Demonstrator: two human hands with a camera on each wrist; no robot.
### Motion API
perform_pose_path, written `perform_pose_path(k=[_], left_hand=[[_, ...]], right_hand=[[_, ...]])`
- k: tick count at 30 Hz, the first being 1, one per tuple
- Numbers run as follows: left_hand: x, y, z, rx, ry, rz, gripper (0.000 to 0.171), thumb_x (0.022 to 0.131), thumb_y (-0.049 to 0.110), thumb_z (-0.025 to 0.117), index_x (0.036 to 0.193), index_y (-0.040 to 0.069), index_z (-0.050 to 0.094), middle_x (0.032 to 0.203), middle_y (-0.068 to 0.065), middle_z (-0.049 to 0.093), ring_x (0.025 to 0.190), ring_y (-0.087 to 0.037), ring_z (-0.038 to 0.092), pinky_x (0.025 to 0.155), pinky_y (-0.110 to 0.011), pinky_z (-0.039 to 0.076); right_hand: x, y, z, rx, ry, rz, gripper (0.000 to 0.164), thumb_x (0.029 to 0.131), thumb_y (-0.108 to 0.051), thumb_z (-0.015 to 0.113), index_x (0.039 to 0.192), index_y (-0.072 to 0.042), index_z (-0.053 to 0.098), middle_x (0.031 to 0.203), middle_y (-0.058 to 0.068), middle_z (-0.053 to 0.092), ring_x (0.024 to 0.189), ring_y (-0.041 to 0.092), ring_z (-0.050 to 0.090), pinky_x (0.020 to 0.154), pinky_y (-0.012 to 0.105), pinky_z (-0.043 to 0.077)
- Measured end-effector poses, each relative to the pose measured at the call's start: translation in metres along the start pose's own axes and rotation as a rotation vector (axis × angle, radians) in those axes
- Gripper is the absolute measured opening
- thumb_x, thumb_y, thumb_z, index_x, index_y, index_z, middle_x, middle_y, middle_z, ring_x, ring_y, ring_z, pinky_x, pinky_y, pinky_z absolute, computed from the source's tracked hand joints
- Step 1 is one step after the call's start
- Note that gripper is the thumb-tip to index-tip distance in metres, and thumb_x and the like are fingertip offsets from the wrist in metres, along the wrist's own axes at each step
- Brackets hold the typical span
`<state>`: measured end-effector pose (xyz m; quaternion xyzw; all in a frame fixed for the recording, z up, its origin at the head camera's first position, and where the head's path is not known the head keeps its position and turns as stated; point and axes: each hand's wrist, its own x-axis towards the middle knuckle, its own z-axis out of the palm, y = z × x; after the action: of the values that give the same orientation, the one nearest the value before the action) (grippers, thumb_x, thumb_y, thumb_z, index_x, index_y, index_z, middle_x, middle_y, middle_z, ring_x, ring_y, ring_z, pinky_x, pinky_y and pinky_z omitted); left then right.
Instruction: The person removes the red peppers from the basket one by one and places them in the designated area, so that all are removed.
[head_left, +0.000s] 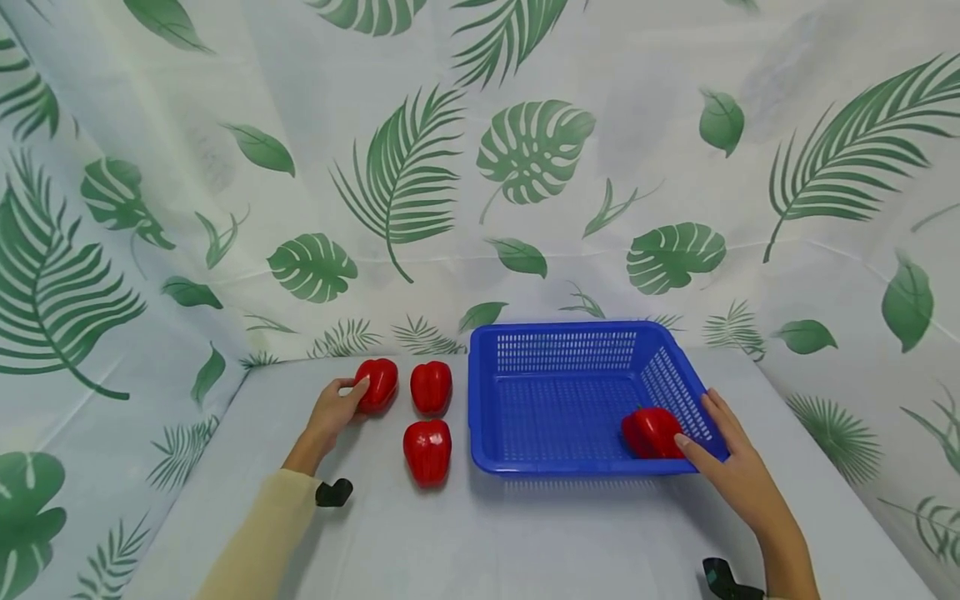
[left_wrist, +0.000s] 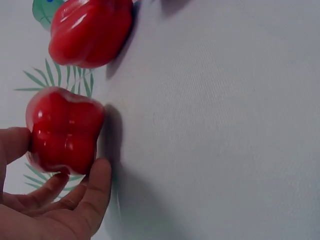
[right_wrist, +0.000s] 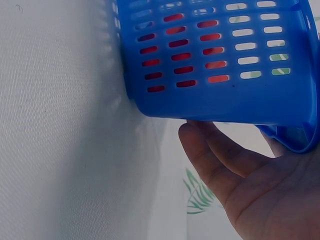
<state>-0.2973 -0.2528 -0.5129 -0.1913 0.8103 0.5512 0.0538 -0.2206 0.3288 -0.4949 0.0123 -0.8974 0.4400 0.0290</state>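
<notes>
At the far left of the group, my left hand (head_left: 337, 410) holds a glossy red bell pepper (head_left: 380, 385) between thumb and fingers. In the left wrist view the thumb lies on one side of that bell pepper (left_wrist: 65, 132), the fingertips under the other. My right hand (head_left: 738, 467) grips the blue plastic basket (head_left: 480, 400) at its right front corner, thumb over the rim and fingers outside. The right wrist view shows these fingers (right_wrist: 200, 150) against the basket's slotted wall (right_wrist: 200, 102). Inside the basket, near the thumb, lies another red bell pepper (head_left: 651, 433).
Two more red bell peppers, a rear one (head_left: 431, 388) and a front one (head_left: 427, 452), stand between my left hand and the basket. The white table (head_left: 420, 542) backs onto a leaf-patterned curtain (head_left: 420, 275), which also hangs at both sides.
</notes>
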Motion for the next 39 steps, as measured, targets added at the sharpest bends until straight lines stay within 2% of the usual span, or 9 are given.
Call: perform_pose_path(k=[6,9,12,15,19,22,25,32,39], left_hand=[[-0.006,0.007,0.008,0.032,0.065,0.003,0.059,0.112,0.035,0.055,0.150,-0.009,0.044,0.140,-0.031,0.055,0.109,-0.038,0.063,0.103,-0.048,0.055],[-0.010,0.007,0.010,0.040,0.079,0.000,0.056,0.112,0.032,0.054,0.146,-0.011,0.046,0.140,-0.032,0.055,0.113,-0.039,0.062,0.102,-0.048,0.056],[-0.013,0.006,0.009,0.054,0.086,-0.014,0.056,0.112,0.032,0.053,0.146,-0.011,0.046,0.140,-0.032,0.054,0.118,-0.040,0.059,0.102,-0.047,0.057],[-0.016,0.007,0.007,0.049,0.090,-0.004,0.057,0.111,0.034,0.052,0.147,-0.011,0.044,0.137,-0.032,0.055,0.114,-0.040,0.061,0.098,-0.046,0.059],[-0.019,0.014,0.004,-0.007,0.110,0.024,0.063,0.111,0.036,0.049,0.152,-0.010,0.037,0.141,-0.031,0.051,0.118,-0.040,0.057,0.100,-0.050,0.055],[-0.020,0.023,0.002,-0.056,0.142,0.039,0.066,0.110,0.035,0.048,0.158,-0.008,0.032,0.152,-0.033,0.042,0.135,-0.045,0.047,0.112,-0.059,0.045],[-0.019,0.034,0.001,-0.089,0.173,0.068,0.066,0.109,0.033,0.047,0.160,-0.005,0.030,0.160,-0.033,0.035,0.146,-0.046,0.039,0.119,-0.061,0.037],[-0.026,0.068,0.007,-0.176,0.217,0.176,0.059,0.110,0.027,0.048,0.161,0.001,0.034,0.163,-0.026,0.036,0.148,-0.043,0.038,0.120,-0.057,0.038],[-0.037,0.100,0.029,-0.243,0.180,0.235,0.055,0.110,0.027,0.049,0.160,0.008,0.040,0.164,-0.020,0.038,0.150,-0.038,0.038,0.122,-0.057,0.036]], right_hand=[[0.001,0.000,-0.002,0.003,-0.003,0.006,0.093,0.106,-0.043,0.063,0.172,-0.006,0.010,0.178,0.021,-0.002,0.157,0.058,0.000,0.107,0.088,0.017],[0.000,0.001,-0.001,0.007,-0.004,0.001,0.093,0.106,-0.043,0.063,0.172,-0.006,0.010,0.178,0.021,-0.001,0.157,0.058,0.000,0.108,0.088,0.016],[0.001,0.001,0.001,0.009,-0.008,0.001,0.093,0.106,-0.043,0.063,0.172,-0.007,0.010,0.178,0.021,-0.001,0.157,0.058,0.000,0.108,0.088,0.015],[0.001,0.001,0.001,0.005,-0.011,0.006,0.093,0.105,-0.044,0.063,0.172,-0.007,0.010,0.178,0.021,-0.001,0.157,0.058,0.000,0.108,0.088,0.016],[0.000,0.000,0.000,0.002,-0.011,0.010,0.093,0.105,-0.045,0.063,0.172,-0.007,0.010,0.178,0.021,-0.001,0.157,0.058,0.001,0.108,0.088,0.016],[0.000,0.000,-0.001,0.001,-0.010,0.011,0.093,0.105,-0.046,0.063,0.172,-0.007,0.010,0.178,0.022,-0.001,0.157,0.058,0.001,0.108,0.088,0.015],[-0.001,-0.001,-0.002,0.007,-0.012,0.015,0.094,0.105,-0.046,0.063,0.172,-0.007,0.009,0.178,0.022,-0.002,0.157,0.058,0.000,0.109,0.088,0.015],[0.002,-0.002,-0.003,0.003,-0.024,0.023,0.095,0.105,-0.047,0.063,0.172,-0.008,0.007,0.178,0.022,-0.003,0.157,0.058,-0.001,0.108,0.088,0.015],[0.002,0.000,-0.003,-0.015,-0.029,0.024,0.095,0.105,-0.048,0.062,0.172,-0.008,0.007,0.177,0.022,-0.003,0.157,0.058,0.000,0.109,0.088,0.015]])
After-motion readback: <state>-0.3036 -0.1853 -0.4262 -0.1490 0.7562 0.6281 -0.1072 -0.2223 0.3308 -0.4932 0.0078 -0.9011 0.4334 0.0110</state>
